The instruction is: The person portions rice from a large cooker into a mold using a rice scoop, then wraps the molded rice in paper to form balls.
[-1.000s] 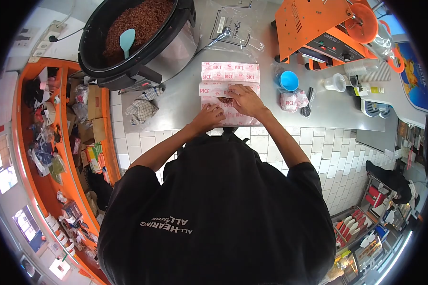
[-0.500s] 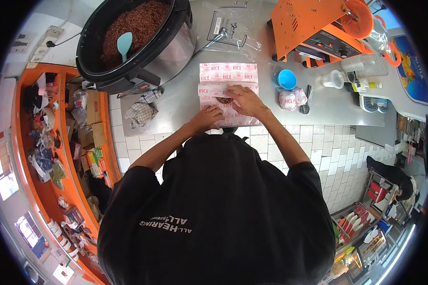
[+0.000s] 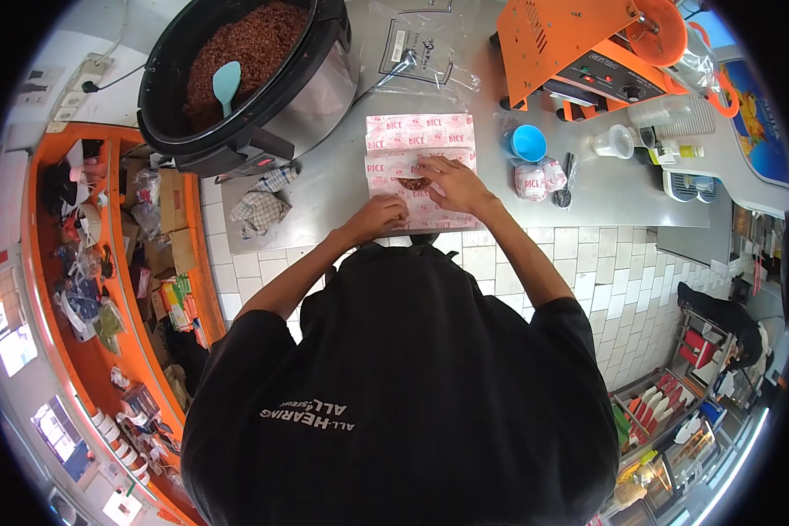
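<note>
Nearest the body, the left hand rests half-curled on the close edge of the pink-and-white paper printed "RICE" (whether it pinches the sheet, I can't tell). Slightly more of the dark reddish-brown rice mound shows than a second ago, so it still lies unwrapped. The right hand spreads loosely beside it, its grip also unclear. The paper lies on the silvery metal table; farther off stands the black-rimmed oval cooker.
</note>
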Action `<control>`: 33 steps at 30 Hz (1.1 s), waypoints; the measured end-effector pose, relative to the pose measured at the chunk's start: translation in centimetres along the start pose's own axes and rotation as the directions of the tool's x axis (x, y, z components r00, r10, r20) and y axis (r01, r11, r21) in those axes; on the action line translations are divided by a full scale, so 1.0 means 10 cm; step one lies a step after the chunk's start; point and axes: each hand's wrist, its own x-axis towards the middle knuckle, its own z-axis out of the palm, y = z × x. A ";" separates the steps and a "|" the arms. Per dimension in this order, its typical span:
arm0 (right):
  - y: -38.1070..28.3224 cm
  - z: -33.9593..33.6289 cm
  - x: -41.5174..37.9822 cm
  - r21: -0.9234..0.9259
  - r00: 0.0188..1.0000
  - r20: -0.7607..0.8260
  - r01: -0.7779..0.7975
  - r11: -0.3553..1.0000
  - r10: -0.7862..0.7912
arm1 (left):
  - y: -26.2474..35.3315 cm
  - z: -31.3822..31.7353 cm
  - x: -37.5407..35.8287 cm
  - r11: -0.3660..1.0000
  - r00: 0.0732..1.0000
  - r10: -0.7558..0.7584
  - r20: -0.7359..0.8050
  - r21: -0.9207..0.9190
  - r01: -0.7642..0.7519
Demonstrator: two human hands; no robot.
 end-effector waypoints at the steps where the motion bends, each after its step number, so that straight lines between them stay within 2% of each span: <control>1: 0.02 -0.01 0.00 0.000 1.000 -0.001 -0.001 1.000 0.001 | 0.06 -0.04 0.00 0.989 0.989 -0.140 0.054 -0.032 0.142; 2: 0.03 -0.01 0.00 0.074 1.000 0.022 0.002 0.997 -0.003 | 0.11 -0.09 0.01 0.957 0.955 -0.276 0.112 -0.057 0.284; 3: 0.05 -0.03 0.01 0.146 0.999 0.043 0.004 0.989 -0.010 | 0.16 -0.19 0.06 0.958 0.955 -0.274 0.112 -0.055 0.281; 5: 0.03 -0.15 0.03 0.164 0.998 0.068 0.002 0.987 -0.014 | 0.25 -0.32 0.14 0.943 0.949 -0.313 -0.036 -0.127 0.307; 6: 0.01 -0.20 0.05 0.184 0.995 0.093 0.002 0.983 -0.019 | 0.20 -0.32 0.15 0.943 0.949 -0.314 -0.037 -0.127 0.307; 8: -0.05 -0.29 0.07 0.188 0.991 0.130 -0.012 0.982 -0.013 | 0.09 -0.33 0.18 0.983 0.973 -0.175 -0.151 0.025 0.180; 9: -0.07 -0.31 0.07 0.192 0.986 0.167 -0.030 0.981 -0.003 | 0.13 -0.39 0.20 0.983 0.973 -0.173 -0.152 0.027 0.179; 11: -0.01 -0.28 0.11 0.175 0.980 0.199 -0.034 0.984 -0.001 | 0.26 -0.58 0.29 0.975 0.975 -0.222 -0.017 0.025 0.222; 15: 0.06 -0.19 0.18 0.181 0.975 0.223 -0.061 0.982 0.019 | 0.18 -0.57 0.30 0.973 0.974 -0.227 -0.018 0.027 0.227; 17: 0.06 -0.14 0.19 0.172 0.981 0.191 -0.050 0.984 0.016 | 0.25 -0.56 0.32 0.906 0.911 -0.410 0.039 -0.100 0.412; 24: 0.05 -0.15 0.17 0.168 0.994 0.109 -0.024 0.986 0.006 | 0.27 -0.54 0.44 0.914 0.912 -0.405 0.059 0.044 0.403; 26: 0.05 -0.14 0.18 0.161 0.996 0.090 -0.016 0.987 0.002 | 0.20 -0.51 0.46 0.959 0.972 -0.235 -0.026 0.156 0.236; 27: 0.02 -0.18 0.19 0.159 0.997 0.077 -0.009 0.987 -0.003 | 0.24 -0.55 0.49 0.960 0.973 -0.229 -0.026 0.159 0.231; 28: 0.00 -0.23 0.20 0.155 0.997 0.071 -0.008 0.988 -0.003 | 0.29 -0.60 0.51 0.963 0.990 -0.093 -0.108 0.242 0.117; 29: -0.01 -0.29 0.21 0.189 0.987 0.158 -0.042 0.981 0.012 | 0.32 -0.65 0.54 0.943 0.983 0.053 -0.176 0.332 0.008; 30: -0.03 -0.35 0.22 0.220 0.969 0.245 -0.079 0.972 0.023 | 0.30 -0.65 0.55 0.942 0.983 0.059 -0.175 0.336 0.003; 31: -0.01 -0.36 0.23 0.217 0.971 0.239 -0.079 0.973 0.025 | 0.26 -0.62 0.56 0.953 0.973 0.064 -0.222 0.302 0.006; 33: 0.08 -0.32 0.23 0.382 0.991 0.136 -0.069 0.922 0.018 | 0.16 -0.57 0.57 0.963 0.961 0.074 -0.266 0.270 0.001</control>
